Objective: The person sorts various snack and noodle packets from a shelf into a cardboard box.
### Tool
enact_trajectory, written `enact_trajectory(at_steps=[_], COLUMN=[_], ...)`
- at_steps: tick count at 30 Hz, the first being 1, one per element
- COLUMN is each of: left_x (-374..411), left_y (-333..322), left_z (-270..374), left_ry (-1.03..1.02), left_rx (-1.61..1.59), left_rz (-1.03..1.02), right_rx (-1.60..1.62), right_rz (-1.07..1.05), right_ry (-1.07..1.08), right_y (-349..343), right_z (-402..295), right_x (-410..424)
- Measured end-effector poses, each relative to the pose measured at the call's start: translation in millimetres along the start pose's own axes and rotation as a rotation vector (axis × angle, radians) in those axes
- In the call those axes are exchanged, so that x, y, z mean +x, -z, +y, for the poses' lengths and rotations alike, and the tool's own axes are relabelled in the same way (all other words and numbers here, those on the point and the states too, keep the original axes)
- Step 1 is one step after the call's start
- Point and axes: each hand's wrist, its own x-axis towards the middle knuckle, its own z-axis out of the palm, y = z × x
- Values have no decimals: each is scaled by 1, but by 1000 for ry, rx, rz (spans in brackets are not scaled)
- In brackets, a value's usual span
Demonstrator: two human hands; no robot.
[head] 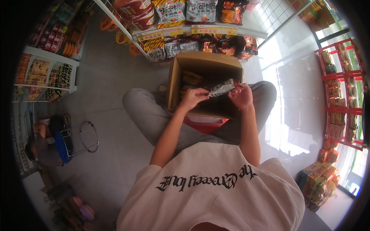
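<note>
Between my two hands a white printed snack packet (222, 88) hangs above an opened cardboard box (208, 61). My left hand (193, 99) pinches its left end between thumb and fingers. The other end is gripped by my right hand (241, 95), with the fingers curled around it. Several orange-brown packets (192, 77) lie inside the box on its left side. The rest of the inside is dark, and my hands partly cover it. The box stands between my knees, in front of the lower shelf.
A wire-sided shelf (202, 29) ahead carries bagged noodle snacks (171, 14) and red tubs (141, 13). At left, a person (49, 151) sits by a blue stool (62, 147). A red rack (341, 76) and stacked cartons (313, 173) line the right.
</note>
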Motion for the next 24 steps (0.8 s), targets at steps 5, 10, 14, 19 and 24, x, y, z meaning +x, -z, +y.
enact_trajectory(at_steps=[5, 10, 14, 19, 24], left_x=[3, 5, 9, 7, 7], left_y=[2, 4, 4, 15, 19], left_z=[-3, -5, 1, -10, -7], left_ry=[-38, -42, -104, -80, -45], left_rx=[2, -130, -236, -419, -647], left_rz=[-51, 182, 342, 299, 369], right_rx=[58, 47, -133, -433, -661], right_rz=[-42, -7, 26, 241, 300], right_ry=[4, -38, -85, -44, 145], right_y=[6, -2, -5, 6, 14], right_z=[-3, -3, 1, 22, 30], right_x=[2, 2, 5, 14, 22])
